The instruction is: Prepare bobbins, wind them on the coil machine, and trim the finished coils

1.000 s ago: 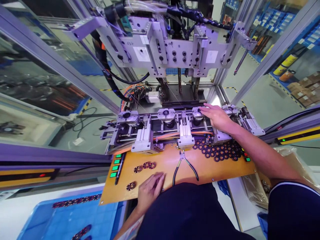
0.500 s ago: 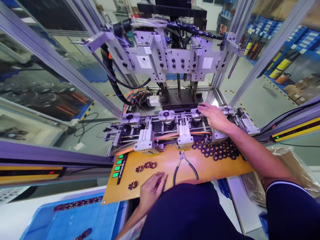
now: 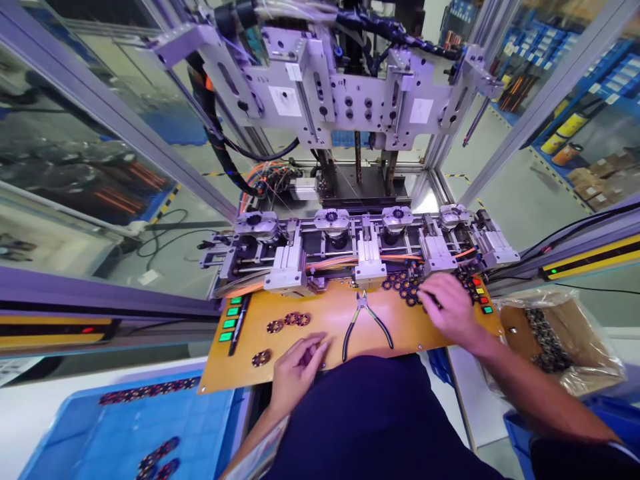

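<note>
While the person's dark-clothed torso (image 3: 350, 420) fills the near edge, the left hand (image 3: 295, 370) rests at the front of an orange-brown board (image 3: 330, 317), fingers loosely curled toward the thumb; whether anything sits between them I cannot tell. To its left, lower down, a blue tray (image 3: 113, 427) holds a row of ring-shaped parts (image 3: 149, 391) along its far side and a smaller group nearer. On the board, just beyond the left hand, lie four loose rings (image 3: 274, 326): one apart, the other three close together. A pair of cutters (image 3: 361, 312) lies between the two hands, handles spread toward the person. Near the board's left edge a slim black tool (image 3: 239, 327) lies beside a column of green buttons (image 3: 229, 324).

The right hand (image 3: 453, 310) is bent over a crowded cluster of dark rings (image 3: 400, 285) at the board's right; its fingers are half folded, and I cannot tell whether they grip a ring. Beside that arm, a plastic-lined box (image 3: 593, 357) contains small metallic pieces (image 3: 547, 340).

Behind the board stands a row of four metal fixtures (image 3: 397, 217), with orange cables (image 3: 340, 265) running among them. Above and beyond hangs a broad metal plate (image 3: 357, 107); farther off, at right, are stocked blue shelves (image 3: 600, 87).
</note>
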The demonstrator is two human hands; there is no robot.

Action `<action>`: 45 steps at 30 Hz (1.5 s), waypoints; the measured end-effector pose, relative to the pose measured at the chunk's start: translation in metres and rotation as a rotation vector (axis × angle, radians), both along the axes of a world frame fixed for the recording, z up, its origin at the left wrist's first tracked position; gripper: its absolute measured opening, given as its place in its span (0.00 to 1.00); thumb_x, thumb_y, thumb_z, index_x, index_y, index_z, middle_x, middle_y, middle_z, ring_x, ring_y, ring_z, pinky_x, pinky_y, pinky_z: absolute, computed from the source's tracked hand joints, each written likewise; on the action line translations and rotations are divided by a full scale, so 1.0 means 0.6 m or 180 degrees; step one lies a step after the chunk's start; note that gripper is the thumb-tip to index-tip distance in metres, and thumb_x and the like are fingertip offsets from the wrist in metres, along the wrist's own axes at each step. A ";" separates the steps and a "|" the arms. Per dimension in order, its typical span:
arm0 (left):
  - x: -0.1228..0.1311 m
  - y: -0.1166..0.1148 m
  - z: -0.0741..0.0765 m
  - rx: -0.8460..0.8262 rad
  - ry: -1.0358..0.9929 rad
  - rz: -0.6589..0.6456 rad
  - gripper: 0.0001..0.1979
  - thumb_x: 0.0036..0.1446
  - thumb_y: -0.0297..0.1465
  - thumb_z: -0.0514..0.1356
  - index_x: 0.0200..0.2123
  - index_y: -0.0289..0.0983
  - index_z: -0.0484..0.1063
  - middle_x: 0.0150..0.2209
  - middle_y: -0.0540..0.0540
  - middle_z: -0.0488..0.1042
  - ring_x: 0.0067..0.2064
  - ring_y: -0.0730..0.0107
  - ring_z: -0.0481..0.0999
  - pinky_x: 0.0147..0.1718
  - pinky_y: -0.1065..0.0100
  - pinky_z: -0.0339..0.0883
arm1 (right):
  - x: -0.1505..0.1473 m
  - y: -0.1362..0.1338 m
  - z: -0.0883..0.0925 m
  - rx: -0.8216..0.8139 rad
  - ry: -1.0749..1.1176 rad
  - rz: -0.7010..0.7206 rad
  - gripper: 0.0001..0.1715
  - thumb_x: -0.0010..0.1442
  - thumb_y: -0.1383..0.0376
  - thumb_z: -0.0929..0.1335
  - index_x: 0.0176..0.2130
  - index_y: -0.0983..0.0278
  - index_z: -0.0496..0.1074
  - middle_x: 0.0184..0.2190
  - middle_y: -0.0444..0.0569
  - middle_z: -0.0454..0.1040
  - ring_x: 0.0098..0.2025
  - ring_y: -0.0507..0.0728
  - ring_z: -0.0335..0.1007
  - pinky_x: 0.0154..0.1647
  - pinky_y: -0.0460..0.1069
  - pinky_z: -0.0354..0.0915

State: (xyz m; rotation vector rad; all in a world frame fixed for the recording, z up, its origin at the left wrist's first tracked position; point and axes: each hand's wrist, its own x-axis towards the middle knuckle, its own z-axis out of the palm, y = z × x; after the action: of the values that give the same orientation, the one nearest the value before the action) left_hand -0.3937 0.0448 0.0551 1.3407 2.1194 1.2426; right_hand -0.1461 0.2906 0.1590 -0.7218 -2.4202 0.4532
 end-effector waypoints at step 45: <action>0.002 0.004 0.004 0.0096 0.0185 -0.0035 0.12 0.57 0.38 0.63 0.38 0.36 0.80 0.36 0.45 0.83 0.28 0.70 0.80 0.30 0.74 0.75 | 0.042 0.339 0.105 -0.0116 -0.0126 -0.0236 0.08 0.57 0.65 0.69 0.33 0.63 0.80 0.43 0.51 0.79 0.45 0.60 0.76 0.54 0.57 0.69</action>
State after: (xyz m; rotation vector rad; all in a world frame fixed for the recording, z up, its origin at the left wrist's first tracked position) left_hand -0.3927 0.0473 0.0575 1.4158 2.1372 1.2505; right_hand -0.1206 0.4940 0.2220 -0.8406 -2.4182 0.4585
